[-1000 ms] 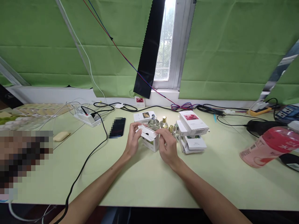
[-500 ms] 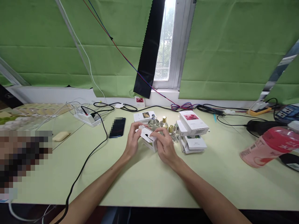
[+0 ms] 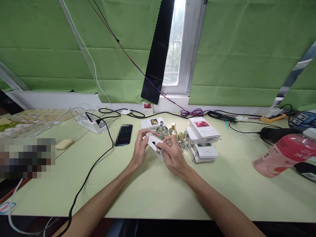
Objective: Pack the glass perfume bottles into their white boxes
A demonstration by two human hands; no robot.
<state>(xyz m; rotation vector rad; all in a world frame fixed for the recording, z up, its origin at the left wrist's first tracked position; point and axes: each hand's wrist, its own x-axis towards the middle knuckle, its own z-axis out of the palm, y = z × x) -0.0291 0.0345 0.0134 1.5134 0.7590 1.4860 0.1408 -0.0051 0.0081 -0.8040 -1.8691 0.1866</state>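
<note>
Between my two hands is a small white cardboard box [image 3: 158,154], its top tilted toward me and showing a dark round hole. My left hand [image 3: 140,148] is closed around the box's left side. On the right, my right hand [image 3: 173,154] grips the other side, with its fingers bent at the top flap. Several glass bottles [image 3: 185,141] with gold and silver caps stand just behind the box. To the right, white boxes [image 3: 204,130] with printed pictures are stacked, and another white box [image 3: 150,123] lies behind my left hand.
A phone [image 3: 124,134] lies left of my hands, near a white power strip [image 3: 92,124] and a black cable [image 3: 98,161]. At the right lies a pink bottle [image 3: 281,154]. More cables [image 3: 219,116] run along the wall, where a small box [image 3: 147,108] leans.
My right fingers have shifted slightly left and down over the box's top, covering more of its right edge. My left hand stays in place.
</note>
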